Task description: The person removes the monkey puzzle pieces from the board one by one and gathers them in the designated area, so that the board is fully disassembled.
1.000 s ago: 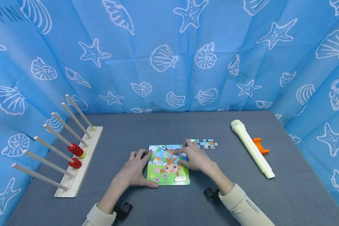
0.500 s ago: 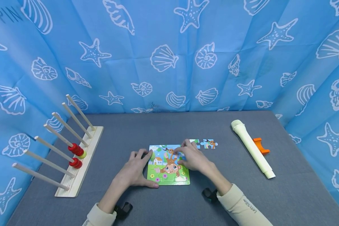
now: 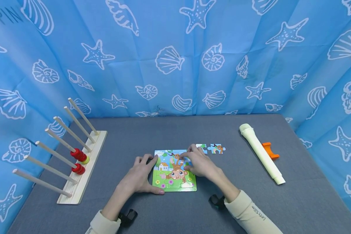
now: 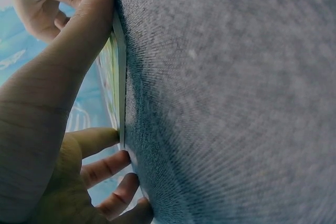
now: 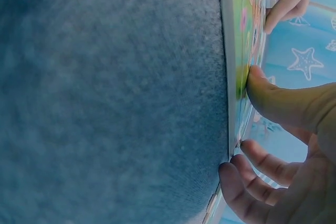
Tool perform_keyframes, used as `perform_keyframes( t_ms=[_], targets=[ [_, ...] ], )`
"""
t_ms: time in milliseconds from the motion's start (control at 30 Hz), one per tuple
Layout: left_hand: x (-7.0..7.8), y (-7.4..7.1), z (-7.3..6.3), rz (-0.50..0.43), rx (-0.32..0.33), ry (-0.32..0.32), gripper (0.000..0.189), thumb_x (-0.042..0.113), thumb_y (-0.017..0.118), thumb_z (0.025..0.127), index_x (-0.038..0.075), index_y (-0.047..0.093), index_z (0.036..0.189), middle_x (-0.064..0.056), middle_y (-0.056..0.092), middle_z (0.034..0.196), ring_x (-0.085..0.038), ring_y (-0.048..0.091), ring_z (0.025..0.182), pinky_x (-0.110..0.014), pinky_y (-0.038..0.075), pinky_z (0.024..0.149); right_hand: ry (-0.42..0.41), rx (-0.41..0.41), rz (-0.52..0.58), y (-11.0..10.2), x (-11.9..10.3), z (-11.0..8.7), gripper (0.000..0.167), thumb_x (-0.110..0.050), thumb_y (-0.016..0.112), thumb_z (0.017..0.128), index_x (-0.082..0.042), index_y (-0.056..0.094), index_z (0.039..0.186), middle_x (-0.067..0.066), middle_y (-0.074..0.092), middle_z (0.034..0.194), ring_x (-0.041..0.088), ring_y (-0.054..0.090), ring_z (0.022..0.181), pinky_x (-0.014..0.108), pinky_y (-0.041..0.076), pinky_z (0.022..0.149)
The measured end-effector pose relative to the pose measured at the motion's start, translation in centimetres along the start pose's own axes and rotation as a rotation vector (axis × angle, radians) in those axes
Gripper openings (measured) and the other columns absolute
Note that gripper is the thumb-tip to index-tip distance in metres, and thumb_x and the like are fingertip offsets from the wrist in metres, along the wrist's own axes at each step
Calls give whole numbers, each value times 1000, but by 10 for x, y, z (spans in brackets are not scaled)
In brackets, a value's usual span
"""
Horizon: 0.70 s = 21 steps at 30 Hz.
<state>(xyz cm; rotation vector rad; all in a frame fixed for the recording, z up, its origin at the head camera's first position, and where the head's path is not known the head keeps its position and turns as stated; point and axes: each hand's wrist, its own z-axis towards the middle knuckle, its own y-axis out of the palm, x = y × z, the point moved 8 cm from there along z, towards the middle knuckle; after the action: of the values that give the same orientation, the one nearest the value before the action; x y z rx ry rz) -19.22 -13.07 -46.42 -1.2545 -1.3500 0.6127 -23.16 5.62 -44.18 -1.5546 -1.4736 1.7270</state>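
In the head view a monkey jigsaw puzzle [image 3: 169,182] lies flat in its green-edged board on the table. My left hand [image 3: 138,175] holds the board at its left side, thumb at the front corner and index finger at the left edge. My right hand [image 3: 203,162] bends over the board's right part, thumb and index fingertips down on a puzzle piece [image 3: 188,161] mostly hidden by the hand. The right wrist view shows the thumb [image 5: 261,83] on the picture surface, with other fingertips at the board's edge. Two loose pieces lie behind the right hand: one blue-green [image 3: 202,148], one orange-and-blue [image 3: 216,149].
At left stands a wooden peg rack [image 3: 89,169] with red rings [image 3: 78,168] and a yellow one. A cream toy microphone [image 3: 261,152] lies at right beside an orange curved block [image 3: 270,151]. A blue shell-print curtain [image 3: 169,84] rises behind the grey table [image 3: 128,133].
The right hand and forearm have shifted very slightly left, showing more of the loose blue-green piece. The left hand and the board stay in place.
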Motion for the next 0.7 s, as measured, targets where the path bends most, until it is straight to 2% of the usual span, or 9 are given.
perform_keyframes(
  t_ms=[400,700],
  targets=[
    [0,0,0,-8,2,1,129,71,90,58,13,37,160,-13,39,156,-40,38,136,-57,53,97,-5,11,0,1,-1,-1,33,-12,80,89,-17,75,121,9,51,119,26,44,101,36,42,72],
    [0,0,1,3,-1,0,128,72,89,58,13,37,160,-13,39,156,-39,38,136,-57,53,97,-11,27,5,-1,-1,-2,32,-12,80,88,-17,75,119,12,52,127,29,47,108,44,49,79]
  ],
)
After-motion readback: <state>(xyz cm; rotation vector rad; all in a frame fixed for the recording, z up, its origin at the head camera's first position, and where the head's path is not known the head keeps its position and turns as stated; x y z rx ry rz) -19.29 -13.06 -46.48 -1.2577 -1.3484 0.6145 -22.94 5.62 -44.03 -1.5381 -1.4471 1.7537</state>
